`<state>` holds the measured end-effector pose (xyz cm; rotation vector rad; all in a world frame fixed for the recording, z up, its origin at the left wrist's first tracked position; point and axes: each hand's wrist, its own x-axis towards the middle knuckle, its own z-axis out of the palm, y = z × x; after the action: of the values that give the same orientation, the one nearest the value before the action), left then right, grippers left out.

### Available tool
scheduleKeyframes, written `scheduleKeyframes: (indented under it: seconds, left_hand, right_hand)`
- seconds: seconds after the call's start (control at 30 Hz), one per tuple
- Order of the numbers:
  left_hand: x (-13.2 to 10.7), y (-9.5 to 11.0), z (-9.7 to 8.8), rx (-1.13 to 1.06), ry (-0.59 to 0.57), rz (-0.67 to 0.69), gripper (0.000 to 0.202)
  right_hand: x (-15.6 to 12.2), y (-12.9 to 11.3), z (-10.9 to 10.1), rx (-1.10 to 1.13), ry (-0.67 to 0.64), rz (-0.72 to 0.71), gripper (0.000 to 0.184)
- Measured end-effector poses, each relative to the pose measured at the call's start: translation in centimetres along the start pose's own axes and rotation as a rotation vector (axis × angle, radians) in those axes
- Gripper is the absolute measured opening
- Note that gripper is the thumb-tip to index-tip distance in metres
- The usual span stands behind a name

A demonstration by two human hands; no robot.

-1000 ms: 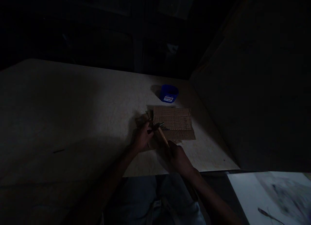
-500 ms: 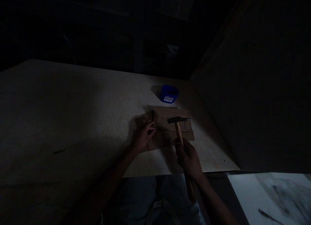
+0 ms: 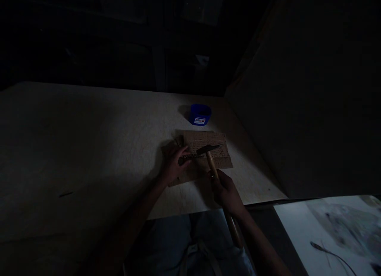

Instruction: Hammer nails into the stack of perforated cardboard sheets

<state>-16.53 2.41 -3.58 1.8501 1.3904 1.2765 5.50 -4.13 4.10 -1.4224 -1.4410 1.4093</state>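
Note:
My right hand [image 3: 224,190] is wrapped round the wooden handle of a hammer [image 3: 210,159], whose dark metal head hangs over a piece of cardboard [image 3: 220,138]. Rows of small dark holes or marks cover the cardboard. At its left part, my left hand [image 3: 174,166] has thumb and fingers curled round one end of a thin dark strip [image 3: 193,156] with a beaded or twisted look; its kind is too dim to make out. The hammer head is close to the strip's right end; whether they touch I cannot tell.
A blue plastic tub [image 3: 200,115] with a white label stands behind the cardboard. A small dark sliver [image 3: 66,194] lies at the table's left. A tall panel [image 3: 297,109] borders the right side. Lower right, a cable [image 3: 330,252] lies on a white surface.
The hammer head has moved left, closer to my left hand. More of the dark strip shows between my left fingers. The whole view has shifted slightly.

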Motion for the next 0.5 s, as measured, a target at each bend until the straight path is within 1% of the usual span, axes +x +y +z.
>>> scheduleKeyframes:
  seconds: [0.1, 0.3, 0.37, 0.5]
  left_hand:
    - [0.46, -0.31, 0.33, -0.03, -0.04, -0.02, 0.057]
    - [0.9, -0.18, 0.28, -0.041, -0.039, -0.048, 0.05]
    - [0.94, 0.06, 0.09, -0.008, -0.051, -0.039, 0.049]
    - [1.02, 0.55, -0.28, 0.075, -0.06, 0.026, 0.045]
  right_hand:
    - [-0.03, 0.3, 0.31, 0.014, -0.016, 0.011, 0.028]
    - [0.13, 0.46, 0.2, 0.0, 0.041, -0.02, 0.027]
    - [0.19, 0.32, 0.16, -0.004, 0.049, -0.017, 0.028]
    - [0.31, 0.01, 0.22, -0.008, 0.042, -0.001, 0.03]
